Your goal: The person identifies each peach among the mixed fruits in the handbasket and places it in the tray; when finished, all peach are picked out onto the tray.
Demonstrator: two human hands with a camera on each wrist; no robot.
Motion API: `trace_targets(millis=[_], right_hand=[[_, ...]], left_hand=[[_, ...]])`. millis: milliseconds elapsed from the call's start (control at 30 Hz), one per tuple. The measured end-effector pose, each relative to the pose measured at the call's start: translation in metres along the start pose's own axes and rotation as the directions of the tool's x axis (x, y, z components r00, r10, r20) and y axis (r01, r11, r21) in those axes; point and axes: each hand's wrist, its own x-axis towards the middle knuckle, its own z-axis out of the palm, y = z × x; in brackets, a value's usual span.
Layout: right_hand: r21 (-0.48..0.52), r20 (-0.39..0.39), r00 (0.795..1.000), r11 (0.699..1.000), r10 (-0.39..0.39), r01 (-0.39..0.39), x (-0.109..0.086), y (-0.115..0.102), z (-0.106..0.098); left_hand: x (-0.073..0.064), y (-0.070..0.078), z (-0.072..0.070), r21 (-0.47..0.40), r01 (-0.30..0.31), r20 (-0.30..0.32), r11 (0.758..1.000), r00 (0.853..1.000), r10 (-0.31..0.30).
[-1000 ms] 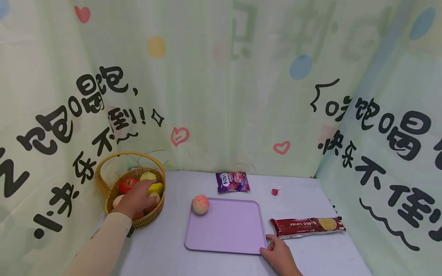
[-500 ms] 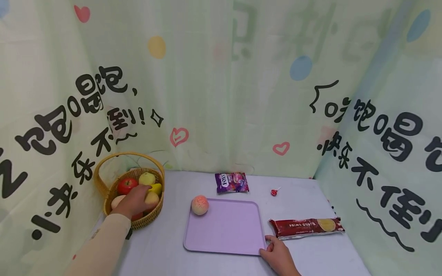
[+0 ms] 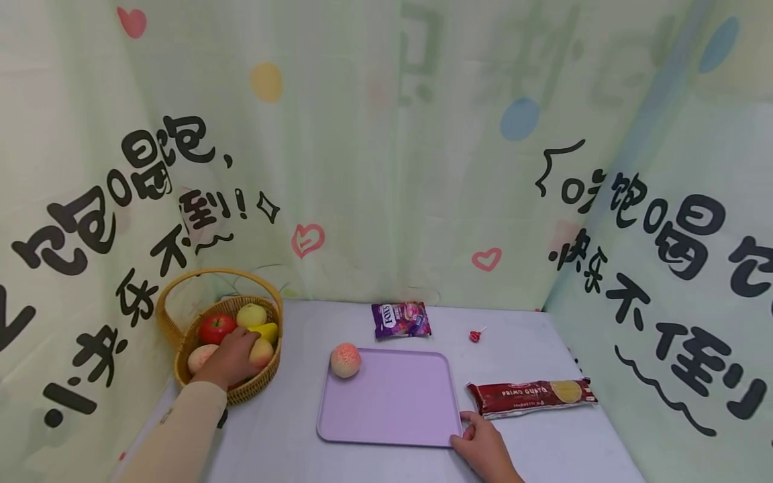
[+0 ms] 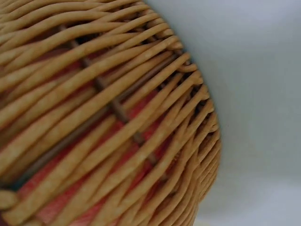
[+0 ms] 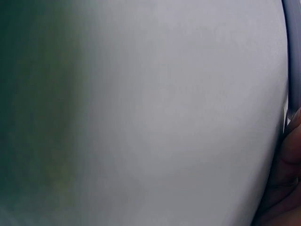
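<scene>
In the head view, my left hand reaches into a wicker basket on the left. Its fingers lie against the left side of a yellow-pink round fruit; I cannot tell whether they grip it. Around the hand are a red tomato, a pale green fruit, a yellow fruit and a pinkish peach. My right hand pinches the lower right corner of a lilac tray. Another peach sits at the tray's upper left corner. The left wrist view shows only the basket's woven side.
Behind the tray lies a purple candy bag. A red lollipop is farther right. A long dark-red biscuit pack lies beside the right hand. The basket's tall handle arches over its back. Printed curtains enclose the table.
My left hand has drawn back slightly from the yellow fruit, and more of the yellow-pink fruit shows. The head view has shifted a little. My right hand stays on the tray corner.
</scene>
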Motion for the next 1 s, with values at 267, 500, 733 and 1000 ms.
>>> trace_targets(millis=[267,500,733,1000], right_hand=[[0.001,-0.007,1.000,1.000,0.008,-0.008,0.0012,0.0002,0.0021],[-0.004,-0.006,1.000,1.000,-0.006,0.006,0.0017,0.0009,0.0029],[-0.008,-0.005,1.000,1.000,0.000,0.000,0.0021,0.0016,0.0028],[-0.013,-0.006,1.000,1.000,-0.002,0.002,0.0017,0.0010,0.0016]], left_hand=[[-0.0078,0.0059,-0.0009,0.021,0.016,-0.002,1.000,1.000,-0.016],[-0.0071,0.0041,0.0006,0.032,0.034,0.013,0.999,0.999,-0.035],[-0.0066,-0.0003,0.0004,-0.009,0.031,-0.012,0.999,0.999,-0.031],[-0.0074,-0.0038,-0.0033,-0.084,0.011,-0.058,0.996,0.998,-0.016]])
